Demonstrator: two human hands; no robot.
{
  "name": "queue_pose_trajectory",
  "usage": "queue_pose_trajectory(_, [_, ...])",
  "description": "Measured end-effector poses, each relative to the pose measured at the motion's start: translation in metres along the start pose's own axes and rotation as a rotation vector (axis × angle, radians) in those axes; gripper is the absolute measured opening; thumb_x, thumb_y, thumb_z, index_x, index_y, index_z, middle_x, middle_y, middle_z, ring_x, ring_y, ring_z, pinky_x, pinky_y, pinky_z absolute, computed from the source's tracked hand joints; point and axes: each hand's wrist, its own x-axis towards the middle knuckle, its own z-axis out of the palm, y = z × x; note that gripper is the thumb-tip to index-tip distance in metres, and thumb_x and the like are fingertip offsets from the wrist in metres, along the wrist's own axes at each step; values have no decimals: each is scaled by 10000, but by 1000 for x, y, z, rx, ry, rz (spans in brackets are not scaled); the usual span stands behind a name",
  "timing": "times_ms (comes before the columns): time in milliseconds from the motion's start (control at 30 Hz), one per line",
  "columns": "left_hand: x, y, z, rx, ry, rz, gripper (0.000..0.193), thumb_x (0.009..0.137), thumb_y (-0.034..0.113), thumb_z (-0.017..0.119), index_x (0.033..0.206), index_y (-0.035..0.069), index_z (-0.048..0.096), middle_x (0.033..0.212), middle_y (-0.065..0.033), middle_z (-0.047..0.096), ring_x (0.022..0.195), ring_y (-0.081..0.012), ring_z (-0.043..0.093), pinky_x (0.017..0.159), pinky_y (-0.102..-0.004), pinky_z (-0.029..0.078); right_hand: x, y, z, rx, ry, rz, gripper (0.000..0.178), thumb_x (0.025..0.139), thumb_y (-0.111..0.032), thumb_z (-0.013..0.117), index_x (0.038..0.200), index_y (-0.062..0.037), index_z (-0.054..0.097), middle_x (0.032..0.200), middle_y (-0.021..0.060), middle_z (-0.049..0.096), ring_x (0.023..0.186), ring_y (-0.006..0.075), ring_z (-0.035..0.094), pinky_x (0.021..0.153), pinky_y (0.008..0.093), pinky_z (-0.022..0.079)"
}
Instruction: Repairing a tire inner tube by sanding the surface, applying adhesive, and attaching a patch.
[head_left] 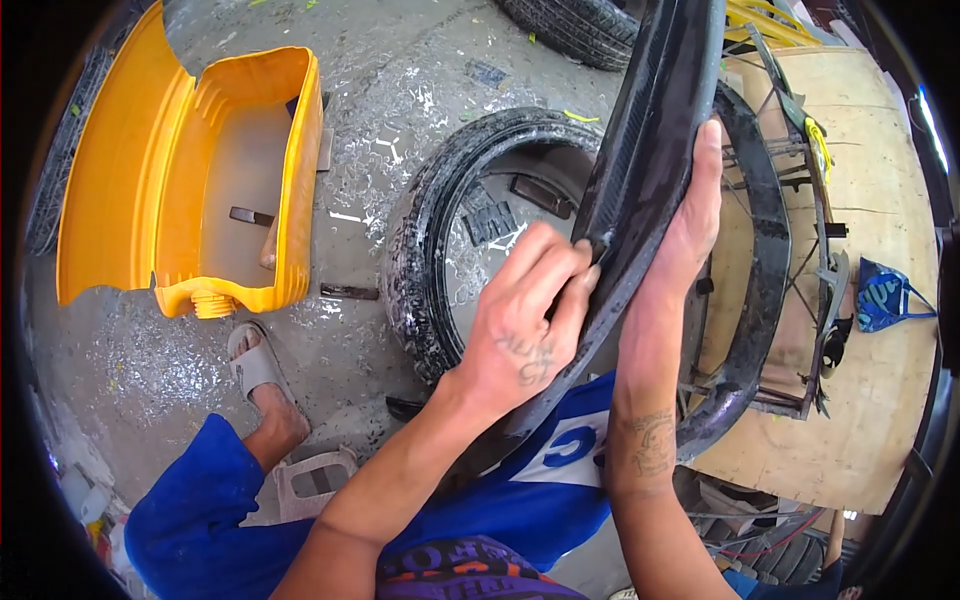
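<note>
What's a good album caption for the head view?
Left hand touching a long, dark curved part steadied by the right hand, with a tire and yellow container on the floor.

"What's the floor like in there?"

"It's a grey concrete-looking floor (pixel 200 375), wet in places and marked with white flecks and streaks. Patches of it glint toward the left and near the top."

"Any furniture?"

"A pale plastic stool (pixel 290 490) low down, left of centre, with a rectangular opening showing. The right side is mostly a broad plywood sheet (pixel 860 410), its grain plain to see; whether it's a tabletop or a loose panel, I can't tell."

"And the light?"

"A narrow bright strip (pixel 932 130) shows at the far right, amid dark surroundings. Lamp or gap, it's too small to tell."
</note>
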Motion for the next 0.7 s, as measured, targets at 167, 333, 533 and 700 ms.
queue_pose_trajectory(167, [-5, -1, 2, -5, 1, -28, 144, 883, -122, 735, 999, -49, 689, 968, -151, 658, 789, -236, 670, 670, -318, 530, 9, 4, -5, 8, -21, -31, 441, 1133, -404, 545, 1321, -14, 630, 1150, 18, 644, 1053, 83, 574, 948, 247, 453])
queue_pose_trajectory(333, [-11, -4, 0, -14, 10, -13, 147, 891, -125, 732, 1011, -49, 692, 962, -131, 657, 762, -172, 648, 626, -294, 509, 7, 6, -9, -11, -22, -41, 443, 1131, -405, 550, 1335, -18, 621, 1140, 17, 645, 1045, 81, 579, 934, 236, 457])
queue_pose_trajectory(533, [-3, -2, 3, 17, 53, 53, 160, 878, -129, 735, 1011, -55, 687, 939, -145, 640, 778, -239, 662, 663, -326, 520, 3, -1, 0, -21, -23, -13, 442, 1128, -406, 557, 1341, -23, 617, 1131, 16, 644, 1044, 83, 580, 933, 230, 456])
queue_pose_trajectory(700, [7, -3, 5, 34, 4, 29, 155, 875, -119, 736, 1000, -45, 681, 935, -148, 642, 775, -259, 666, 669, -342, 524, 5, -2, -3, -19, -20, -14, 421, 1134, -391, 549, 1327, -25, 629, 1131, 15, 651, 992, 78, 596, 865, 237, 484])
